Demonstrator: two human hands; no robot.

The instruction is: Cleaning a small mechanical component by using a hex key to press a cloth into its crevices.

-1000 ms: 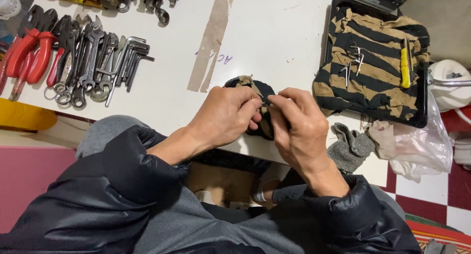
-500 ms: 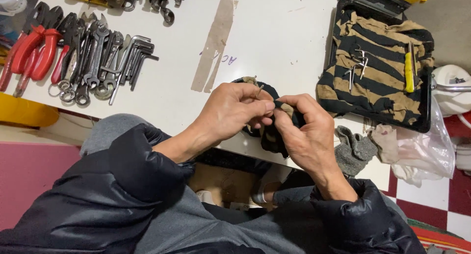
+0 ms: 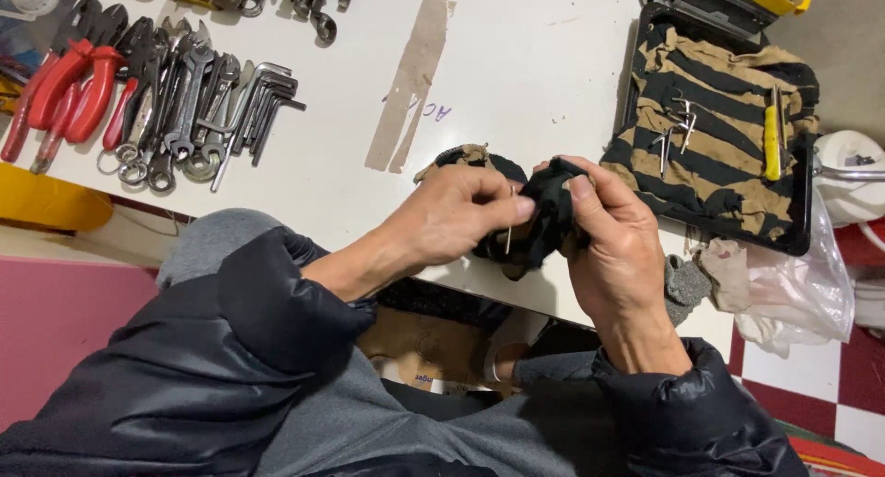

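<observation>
Left hand (image 3: 442, 223) pinches a thin hex key (image 3: 509, 223); right hand (image 3: 613, 247) grips a dark rag (image 3: 544, 221). Both hover over the white table (image 3: 516, 62) edge; wrenches (image 3: 198, 99) lie far left of the rag, checkered floor (image 3: 830, 394) right.

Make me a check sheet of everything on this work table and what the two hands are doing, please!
Surface: white table with a strip of brown tape.
Job's things: thin metal hex key pinched against a dark cloth.
Clutter: wrenches and hex keys, red-handled pliers, black tray with a striped cloth carrying small hex keys and a yellow-handled tool.
Grippers: left hand pinches the key; right hand grips the cloth.
Cables: nothing seen.
Surroundings: plastic bag at the table edge, red and white floor tiles.
</observation>
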